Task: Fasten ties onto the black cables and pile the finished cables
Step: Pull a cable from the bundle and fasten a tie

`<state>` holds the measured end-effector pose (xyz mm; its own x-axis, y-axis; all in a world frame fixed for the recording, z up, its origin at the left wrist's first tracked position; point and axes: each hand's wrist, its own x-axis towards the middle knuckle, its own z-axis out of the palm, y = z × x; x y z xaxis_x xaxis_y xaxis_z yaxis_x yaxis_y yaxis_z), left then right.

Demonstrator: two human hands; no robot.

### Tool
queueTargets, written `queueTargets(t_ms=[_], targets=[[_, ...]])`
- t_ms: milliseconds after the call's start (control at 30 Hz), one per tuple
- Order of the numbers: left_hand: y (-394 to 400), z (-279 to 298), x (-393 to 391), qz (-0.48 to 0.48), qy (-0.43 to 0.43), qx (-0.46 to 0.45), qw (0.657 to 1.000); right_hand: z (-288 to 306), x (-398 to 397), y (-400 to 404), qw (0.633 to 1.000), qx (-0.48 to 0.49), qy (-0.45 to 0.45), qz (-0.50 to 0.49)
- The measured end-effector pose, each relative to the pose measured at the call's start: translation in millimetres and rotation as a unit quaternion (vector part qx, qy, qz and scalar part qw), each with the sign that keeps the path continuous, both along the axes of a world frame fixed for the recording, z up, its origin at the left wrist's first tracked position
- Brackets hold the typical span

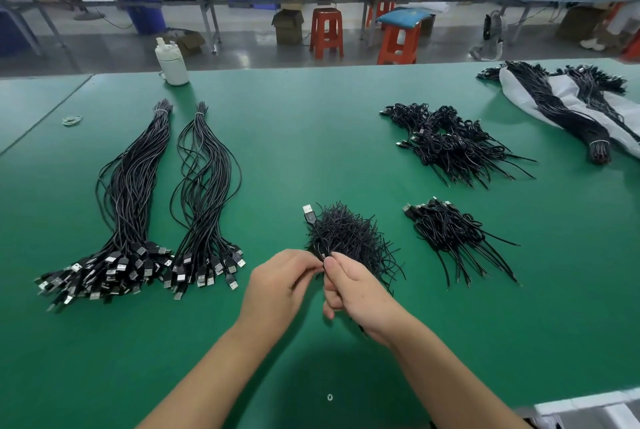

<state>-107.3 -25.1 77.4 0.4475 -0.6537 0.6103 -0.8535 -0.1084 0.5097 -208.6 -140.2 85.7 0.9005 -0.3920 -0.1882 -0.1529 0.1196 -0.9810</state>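
We pinch one thin black wire tie (323, 260) with left hand (282, 285) and right hand (353, 290), which also grips the folded black cable (313, 220); next, twisting it tight.

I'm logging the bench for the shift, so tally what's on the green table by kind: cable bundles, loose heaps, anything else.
Long cable bundles banded at one end: 3
Heaps of coiled cables: 2
Heap of black ties: 1
White bottle: 1
Rubber bands, small cluster: 1
White plastic sheet: 1
Total: 9
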Motion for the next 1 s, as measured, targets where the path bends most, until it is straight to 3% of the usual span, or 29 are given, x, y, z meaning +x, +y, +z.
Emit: queueTargets(t_ms=[133,233,333,467,600,733,767,833,900,1000], targets=[[1.6,0.5,4.5,0.003,-0.177,-0.006,0.984,2.3,0.6,-2.6,0.998,-0.056,0.026,-0.009],[2.1,9.2,5.8,-0.049,-0.279,0.012,0.959,4.0,-1.2,-7.7,0.996,-0.076,0.043,0.01],[1.1,20.3,12.1,-0.101,-0.318,0.063,0.941,5.1,-2.6,-10.8,0.994,-0.083,0.059,0.041],[-2.3,30.5,17.8,-0.107,-0.299,0.109,0.942,8.1,-2.3,-11.4,0.995,-0.053,0.057,0.054],[-4.7,34.3,18.3,-0.083,-0.205,0.12,0.968,12.9,-2.7,-13.5,0.996,-0.009,0.039,0.077],[-6.4,41.1,14.5,-0.052,-0.033,0.111,0.992,15.3,-4.0,-14.6,0.996,0.003,0.041,0.076],[-7.1,42.1,12.7,-0.044,0.013,0.112,0.993,16.0,-4.4,-15.1,0.995,-0.032,0.051,0.078],[-8.7,44.0,10.1,-0.026,0.105,0.125,0.986,15.6,-5.6,-16.5,0.972,-0.206,0.071,0.086],[-10.2,44.4,11.3,-0.005,0.186,0.159,0.97,13.1,-6.9,-17.0,0.909,-0.39,0.096,0.109],[-10.7,39.3,14.6,0.017,0.291,0.193,0.937,10.6,-8.0,-16.1,0.858,-0.486,0.115,0.123]])
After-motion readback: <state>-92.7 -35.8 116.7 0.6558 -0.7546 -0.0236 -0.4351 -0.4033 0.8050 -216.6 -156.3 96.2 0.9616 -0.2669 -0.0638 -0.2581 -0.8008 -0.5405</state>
